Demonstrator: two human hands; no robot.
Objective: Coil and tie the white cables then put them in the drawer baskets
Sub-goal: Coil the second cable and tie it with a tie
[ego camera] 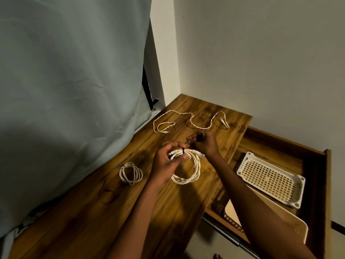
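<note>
2 hands on coil (pixel 186 169) | L grip (pixel 168 161) top | R grip (pixel 202 143) tie (pixel 183 151)

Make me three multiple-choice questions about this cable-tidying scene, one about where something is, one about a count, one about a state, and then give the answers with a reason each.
1. Where is the white mesh basket?
A. in the open drawer
B. on the table top
C. on the floor

2. How many white cables are in view?
A. two
B. three
C. five

3. What state is the cable at the far end of the table?
A. coiled and tied
B. loose, uncoiled
C. inside a basket

Answers:
1. A, the basket sits inside the pulled-out drawer to the right.
2. B: a tied coil at left, the held coil between the left hand and right hand, and the loose cable beyond.
3. B, it lies spread in open curves.
</note>
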